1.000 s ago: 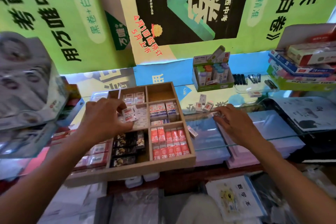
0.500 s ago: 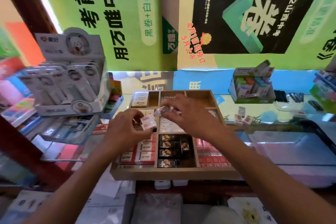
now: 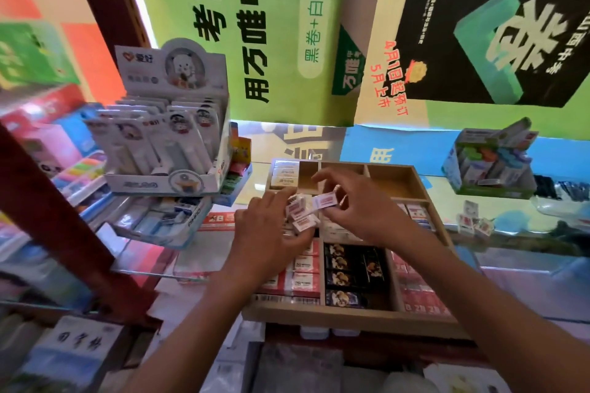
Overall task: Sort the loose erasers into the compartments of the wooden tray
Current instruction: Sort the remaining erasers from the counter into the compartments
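Observation:
The wooden tray (image 3: 351, 317) sits in front of me on the glass counter, its compartments holding rows of red-and-white, black and white erasers. My left hand (image 3: 271, 233) hovers over the tray's left middle and grips a small bunch of white erasers with red labels (image 3: 301, 215). My right hand (image 3: 354, 206) is just to the right, pinching one white eraser with a red label (image 3: 324, 201) by its end, close against the bunch. A few loose erasers (image 3: 472, 223) lie on the glass right of the tray.
A white display box of carded items (image 3: 166, 150) stands at the left on a raised glass shelf. A green box of stationery (image 3: 491, 163) sits at the back right. A dark red post (image 3: 64, 217) runs diagonally at the left. Posters cover the wall.
My right hand left the loose erasers on the glass at the right, carrying one over to my left hand above the tray. The camera view swung left and closer.

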{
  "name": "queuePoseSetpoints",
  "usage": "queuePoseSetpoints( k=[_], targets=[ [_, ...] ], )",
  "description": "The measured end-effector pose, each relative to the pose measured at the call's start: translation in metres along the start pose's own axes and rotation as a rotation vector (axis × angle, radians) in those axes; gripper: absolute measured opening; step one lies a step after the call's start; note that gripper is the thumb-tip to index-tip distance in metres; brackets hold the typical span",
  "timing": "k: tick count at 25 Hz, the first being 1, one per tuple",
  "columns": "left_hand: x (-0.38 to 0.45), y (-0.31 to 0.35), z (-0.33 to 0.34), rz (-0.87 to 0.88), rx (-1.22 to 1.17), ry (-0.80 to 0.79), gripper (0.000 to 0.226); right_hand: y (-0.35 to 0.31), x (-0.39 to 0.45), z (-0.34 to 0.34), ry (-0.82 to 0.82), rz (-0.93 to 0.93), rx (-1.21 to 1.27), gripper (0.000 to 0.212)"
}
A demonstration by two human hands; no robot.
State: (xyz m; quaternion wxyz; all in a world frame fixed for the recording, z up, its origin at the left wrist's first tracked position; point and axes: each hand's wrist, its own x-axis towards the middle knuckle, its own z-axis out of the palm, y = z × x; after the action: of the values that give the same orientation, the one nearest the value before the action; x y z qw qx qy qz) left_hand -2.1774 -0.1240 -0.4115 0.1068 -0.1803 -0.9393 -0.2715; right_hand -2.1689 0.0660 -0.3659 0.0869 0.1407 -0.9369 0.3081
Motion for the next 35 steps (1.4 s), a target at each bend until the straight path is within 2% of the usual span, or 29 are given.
queuePoseSetpoints(
  k=[3,6,9,12,16,18,20,22,24,27,31,35],
  targets=[
    [-0.001,-0.002,0.001,0.013,-0.016,0.002,0.069,0.012,0.003,-0.012,0.039,-0.019,-0.075,0.034],
    [-0.001,0.000,0.000,0.022,0.026,-0.005,0.067,0.040,0.027,-0.021,0.106,0.100,-0.202,0.018],
    [-0.002,0.001,0.000,0.013,0.040,-0.023,0.071,0.059,0.056,-0.009,0.056,0.200,-0.242,0.015],
    [-0.001,0.001,-0.001,0.014,0.033,-0.029,0.074,0.069,0.072,0.013,0.029,0.177,-0.315,0.014],
    [-0.001,0.001,-0.001,0.011,0.051,-0.038,0.079,0.069,0.075,0.016,0.185,0.167,-0.293,0.008],
    [-0.001,0.001,-0.001,0.007,0.050,-0.046,0.081,0.054,0.065,0.009,0.216,0.114,-0.126,0.007],
    [-0.001,0.002,-0.002,0.003,0.046,-0.050,0.082,0.035,0.050,-0.003,0.079,-0.010,-0.043,0.015],
    [-0.001,0.002,-0.002,-0.002,0.043,-0.050,0.082,0.027,0.039,-0.013,-0.129,-0.054,-0.176,0.016],
    [-0.001,0.002,-0.003,-0.009,0.043,-0.057,0.083,0.027,0.031,-0.017,-0.192,-0.038,-0.311,0.020],
    [-0.002,0.003,-0.003,-0.016,0.035,-0.063,0.083,0.018,0.028,-0.012,-0.055,-0.087,-0.104,0.026],
    [-0.001,0.002,-0.002,0.007,0.003,-0.041,0.072,-0.005,0.039,0.015,-0.123,-0.145,0.031,0.029],
    [-0.003,0.003,-0.003,0.003,-0.056,-0.005,0.077,-0.002,0.044,0.017,-0.057,-0.022,0.192,0.026]
  ],
)
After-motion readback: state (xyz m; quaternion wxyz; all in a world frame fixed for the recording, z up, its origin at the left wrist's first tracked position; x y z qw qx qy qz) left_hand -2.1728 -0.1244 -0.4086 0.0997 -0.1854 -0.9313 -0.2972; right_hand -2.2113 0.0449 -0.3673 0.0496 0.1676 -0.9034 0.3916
